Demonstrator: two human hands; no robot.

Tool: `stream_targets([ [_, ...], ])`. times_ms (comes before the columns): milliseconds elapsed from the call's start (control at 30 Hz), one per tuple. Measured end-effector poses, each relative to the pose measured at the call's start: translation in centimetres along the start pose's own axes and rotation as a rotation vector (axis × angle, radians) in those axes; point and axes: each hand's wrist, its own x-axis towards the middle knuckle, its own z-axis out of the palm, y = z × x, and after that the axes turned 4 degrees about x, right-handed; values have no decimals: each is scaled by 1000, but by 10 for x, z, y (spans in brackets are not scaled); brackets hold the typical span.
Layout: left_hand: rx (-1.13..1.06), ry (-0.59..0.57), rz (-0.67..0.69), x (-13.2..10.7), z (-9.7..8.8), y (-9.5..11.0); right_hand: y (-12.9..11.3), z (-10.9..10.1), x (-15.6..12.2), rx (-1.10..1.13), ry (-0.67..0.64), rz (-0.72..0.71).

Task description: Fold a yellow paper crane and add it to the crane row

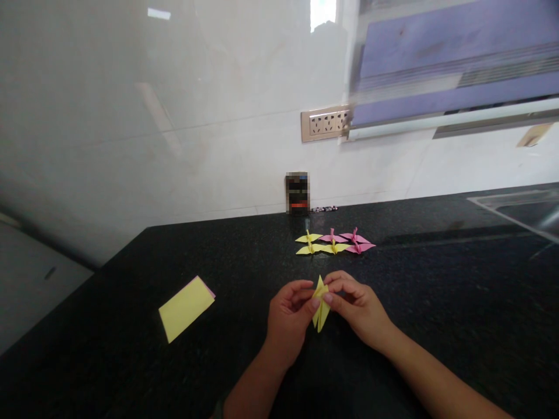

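A narrow, partly folded yellow paper piece (321,308) stands upright between both hands over the black stone counter (437,302). My left hand (289,317) pinches its left side with curled fingers. My right hand (356,305) pinches its upper right edge between thumb and forefinger. Beyond the hands lie three finished paper cranes in a row: a yellow one (309,243), a pink and yellow one (333,242) and a pink one (357,242).
A stack of yellow square paper (186,307) lies at the left on the counter. A small dark box (297,193) and a thin patterned stick (324,208) rest against the white wall. A socket strip (325,123) is on the wall. A sink edge (515,205) shows far right.
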Motion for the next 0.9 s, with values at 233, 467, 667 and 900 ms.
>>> stream_targets([
  [233,33,-16,-22,-1,-3,-4,0,6,-1,214,47,240],
  [467,136,1,-49,-1,-2,-1,0,3,0,237,-1,298],
  [667,186,-172,-136,-1,-3,-4,2,2,1,215,1,309],
  [900,201,-202,-213,-1,-4,-7,1,2,-2,196,-45,360],
])
